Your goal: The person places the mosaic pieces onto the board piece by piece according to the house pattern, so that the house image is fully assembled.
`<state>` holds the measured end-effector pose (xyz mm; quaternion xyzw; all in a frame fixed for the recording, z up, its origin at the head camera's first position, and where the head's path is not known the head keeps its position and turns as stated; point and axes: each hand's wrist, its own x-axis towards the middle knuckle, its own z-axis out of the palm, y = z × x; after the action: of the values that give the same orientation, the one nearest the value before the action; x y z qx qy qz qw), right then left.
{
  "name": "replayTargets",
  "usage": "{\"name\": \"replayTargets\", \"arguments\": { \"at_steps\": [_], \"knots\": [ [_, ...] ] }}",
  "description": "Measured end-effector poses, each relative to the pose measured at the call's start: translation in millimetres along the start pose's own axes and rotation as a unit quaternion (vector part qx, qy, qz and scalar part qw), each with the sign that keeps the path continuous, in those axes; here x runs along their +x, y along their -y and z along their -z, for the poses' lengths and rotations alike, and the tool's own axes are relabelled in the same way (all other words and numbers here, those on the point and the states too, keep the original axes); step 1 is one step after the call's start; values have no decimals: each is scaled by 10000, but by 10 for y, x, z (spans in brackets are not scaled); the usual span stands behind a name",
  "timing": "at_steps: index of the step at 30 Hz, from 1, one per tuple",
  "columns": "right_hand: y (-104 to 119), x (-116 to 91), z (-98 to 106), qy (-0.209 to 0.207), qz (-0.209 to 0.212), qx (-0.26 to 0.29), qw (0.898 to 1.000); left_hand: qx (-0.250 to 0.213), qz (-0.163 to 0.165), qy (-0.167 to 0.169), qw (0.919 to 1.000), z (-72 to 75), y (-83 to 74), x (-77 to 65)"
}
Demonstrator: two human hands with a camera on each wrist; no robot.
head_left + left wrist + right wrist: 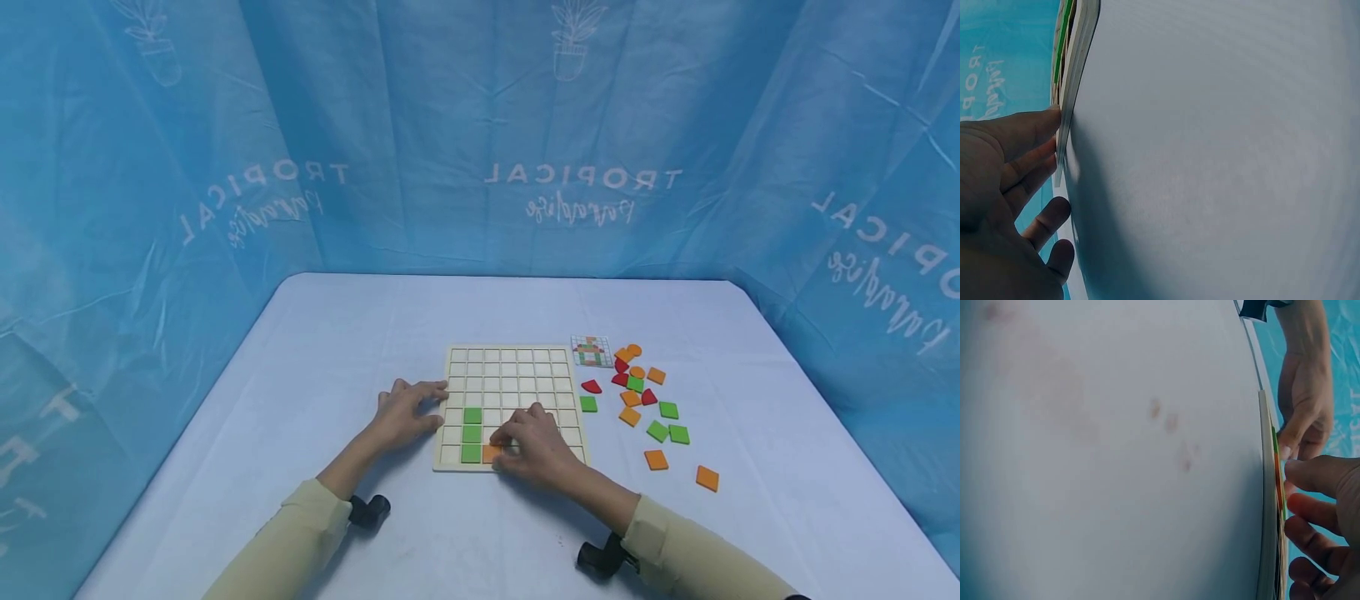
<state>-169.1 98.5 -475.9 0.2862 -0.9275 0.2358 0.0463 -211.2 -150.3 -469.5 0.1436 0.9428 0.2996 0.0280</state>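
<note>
A pale square grid board [504, 354] lies on the table. Three green square tiles [472, 434] form a column in its lower left. The left hand [405, 414] touches the board's left edge with its thumb and fingers; in the left wrist view, the thumb [1035, 132] rests at the rim. Over the lower middle of the board, the right hand [534, 447] pinches an orange square tile [491, 453] between thumb and index finger, beside the lowest green tile. The tile is partly hidden by the fingers. In the right wrist view its orange edge shows between the fingertips.
A small pattern card [592, 351] lies by the board's upper right corner. Right of it are several loose orange [656, 460], green [669, 410] and red pieces [591, 387]. Blue curtains [480, 125] surround the white table [360, 308].
</note>
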Motion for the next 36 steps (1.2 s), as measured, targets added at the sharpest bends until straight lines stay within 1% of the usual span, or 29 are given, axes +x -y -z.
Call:
{"name": "replayTargets", "arguments": {
  "at_steps": [5,11,15,18,23,30,33,36],
  "knots": [
    [-94,-79,112,-147,-195,203,9995,9,46,12,10000,3,-14,0],
    [-303,-242,320,-446,-575,362,9967,6,12,-1,10000,13,-25,-4],
    [-459,-388,473,-635,-849,340,9938,-19,-10,-7,10000,13,-17,-2],
    [-586,-493,575,-696,-1086,231,9914,-33,5,-13,10000,7,-10,-2],
    [-788,-672,710,-597,-1499,129,9868,-52,39,5,10000,-12,-1,-5],
    [-984,-960,846,-341,-2013,191,9787,-62,72,19,10000,-10,-15,-1],
    [-1069,-1060,871,-320,-2108,151,9769,-43,82,7,10000,-2,-18,0],
    [-1131,-1143,881,-299,-2115,93,9769,-27,63,-9,10000,-5,-13,-2]
  ]
}}
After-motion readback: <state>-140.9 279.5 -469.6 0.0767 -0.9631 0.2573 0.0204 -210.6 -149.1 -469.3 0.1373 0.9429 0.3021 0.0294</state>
